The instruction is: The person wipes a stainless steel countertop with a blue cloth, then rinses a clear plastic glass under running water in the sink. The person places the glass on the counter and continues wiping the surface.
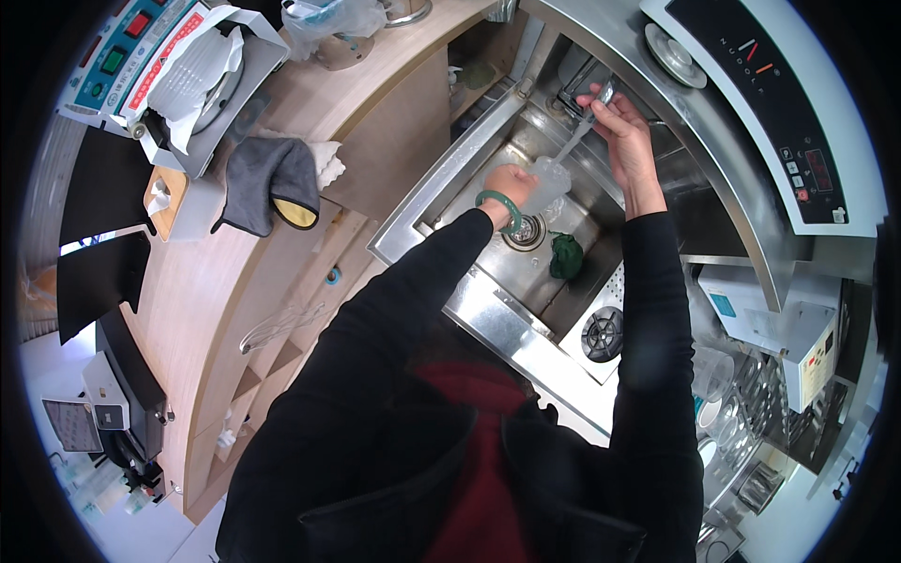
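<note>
Water runs from a metal faucet point(604, 95), whose end my right hand point(623, 130) grips with its fingers. The stream falls into a translucent plastic container point(549, 186), held by my left hand point(510, 186) over the stainless steel sink point(479, 179). A green bangle point(512, 204) circles my left wrist. Below the container lies the round metal drain point(526, 232), with a crumpled dark green cloth point(566, 256) to its right on the sink floor.
At left, a grey and yellow cloth point(264, 183) drapes over the wooden counter's edge, near a tissue box point(165, 204) and a sealing machine point(134, 63). A round black glass rinser point(602, 334) adjoins the sink. Clear cups point(712, 373) stand at lower right; a white appliance point(859, 204) is at upper right.
</note>
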`<state>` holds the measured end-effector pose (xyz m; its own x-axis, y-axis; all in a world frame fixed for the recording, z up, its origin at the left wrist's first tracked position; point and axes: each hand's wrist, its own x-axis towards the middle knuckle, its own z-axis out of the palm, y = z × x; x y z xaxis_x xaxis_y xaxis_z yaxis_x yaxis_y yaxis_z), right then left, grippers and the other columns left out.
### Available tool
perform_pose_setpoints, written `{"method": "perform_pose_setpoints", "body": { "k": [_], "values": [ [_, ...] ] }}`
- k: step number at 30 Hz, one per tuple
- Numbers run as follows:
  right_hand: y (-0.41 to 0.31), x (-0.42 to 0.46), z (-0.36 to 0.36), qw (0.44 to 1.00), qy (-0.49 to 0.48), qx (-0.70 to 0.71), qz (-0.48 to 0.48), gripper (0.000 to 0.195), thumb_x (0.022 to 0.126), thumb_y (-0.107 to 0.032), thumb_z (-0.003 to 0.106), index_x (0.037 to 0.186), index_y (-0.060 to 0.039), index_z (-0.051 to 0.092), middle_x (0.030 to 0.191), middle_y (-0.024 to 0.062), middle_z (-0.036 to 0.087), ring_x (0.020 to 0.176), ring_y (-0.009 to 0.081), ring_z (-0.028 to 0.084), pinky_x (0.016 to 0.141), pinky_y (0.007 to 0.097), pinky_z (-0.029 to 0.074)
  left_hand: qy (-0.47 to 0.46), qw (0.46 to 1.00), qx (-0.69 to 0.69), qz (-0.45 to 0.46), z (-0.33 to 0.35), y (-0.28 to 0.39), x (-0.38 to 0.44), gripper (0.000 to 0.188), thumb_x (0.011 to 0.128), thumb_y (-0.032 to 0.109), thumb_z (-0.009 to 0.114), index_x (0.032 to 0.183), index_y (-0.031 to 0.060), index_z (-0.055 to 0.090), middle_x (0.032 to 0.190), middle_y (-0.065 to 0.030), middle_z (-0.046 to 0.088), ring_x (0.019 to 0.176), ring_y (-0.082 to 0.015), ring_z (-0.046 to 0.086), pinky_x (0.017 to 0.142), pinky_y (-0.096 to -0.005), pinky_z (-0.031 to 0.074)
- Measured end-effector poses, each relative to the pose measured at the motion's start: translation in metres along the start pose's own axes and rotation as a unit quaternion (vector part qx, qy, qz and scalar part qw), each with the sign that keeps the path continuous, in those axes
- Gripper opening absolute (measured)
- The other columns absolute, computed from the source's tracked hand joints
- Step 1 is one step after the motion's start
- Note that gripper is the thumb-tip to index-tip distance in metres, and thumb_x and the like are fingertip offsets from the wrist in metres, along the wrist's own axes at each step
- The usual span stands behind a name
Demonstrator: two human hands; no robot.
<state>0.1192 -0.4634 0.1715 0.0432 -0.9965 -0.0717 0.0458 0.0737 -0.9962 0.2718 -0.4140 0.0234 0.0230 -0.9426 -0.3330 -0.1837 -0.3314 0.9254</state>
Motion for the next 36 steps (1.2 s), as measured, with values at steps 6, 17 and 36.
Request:
{"method": "perform_pose_setpoints", "body": {
  "k": [6,17,36],
  "values": [
    [0.033,-0.019,-0.015,0.991,0.041,0.121,0.029,0.036,0.089,-0.014,0.058,0.121,-0.0001,0.052,0.111,0.009,0.061,0.099,0.0143,0.057,0.088,0.0302,0.045,-0.011,1.0,-0.017,-0.005,-0.014,-0.002,0.002,0.019,0.08,0.018,0.072,0.079,0.0005,0.065,0.092,-0.008,0.068,0.08,-0.013,0.06,0.075,-0.0272,0.047],
    [0.108,-0.016,0.004,0.949,0.034,0.256,0.183,0.021,0.09,-0.011,0.056,0.106,0.0016,0.062,0.093,0.0098,0.066,0.08,0.0164,0.064,0.071,0.0266,0.055,-0.069,0.997,-0.042,-0.019,-0.024,-0.029,0.028,0.012,0.077,0.011,0.07,0.079,0.0016,0.064,0.086,-0.0104,0.068,0.076,-0.0194,0.064,0.072,-0.0296,0.05],
    [0.124,-0.084,-0.038,0.957,0.02,-0.138,0.253,0.016,0.087,-0.009,0.058,0.097,-0.0004,0.067,0.085,0.0046,0.066,0.066,0.0096,0.06,0.063,0.0229,0.051,-0.335,0.692,0.516,0.378,-0.034,-0.033,0.002,0.006,0.077,0.008,0.06,0.081,0.0033,0.061,0.101,-0.0097,0.061,0.091,-0.0317,0.059,0.076,-0.0377,0.05]
  ]
}}
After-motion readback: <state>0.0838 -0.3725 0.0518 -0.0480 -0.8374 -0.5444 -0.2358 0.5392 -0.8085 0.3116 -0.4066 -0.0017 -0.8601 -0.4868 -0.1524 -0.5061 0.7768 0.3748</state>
